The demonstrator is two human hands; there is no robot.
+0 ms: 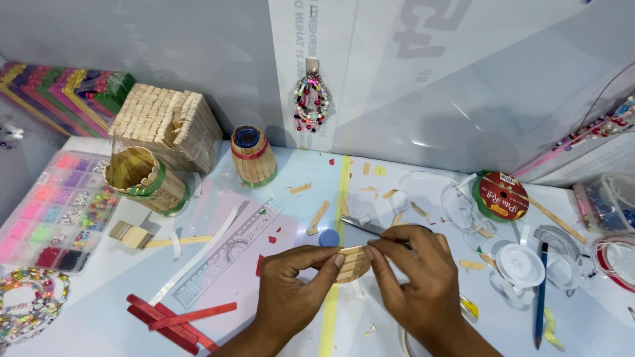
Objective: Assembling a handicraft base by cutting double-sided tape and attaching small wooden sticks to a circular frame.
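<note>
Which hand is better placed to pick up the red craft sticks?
Left hand, probably. The red craft sticks lie at the table's lower left, on its side. The right hand is farther off and holds a metal tool besides pinching the small wooden stick piece with the left.

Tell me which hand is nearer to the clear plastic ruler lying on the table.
Left. The left hand sits just right of the clear plastic ruler, nearly beside its lower end. The right hand is farther right, beyond the small wooden stick piece both hands hold.
</note>
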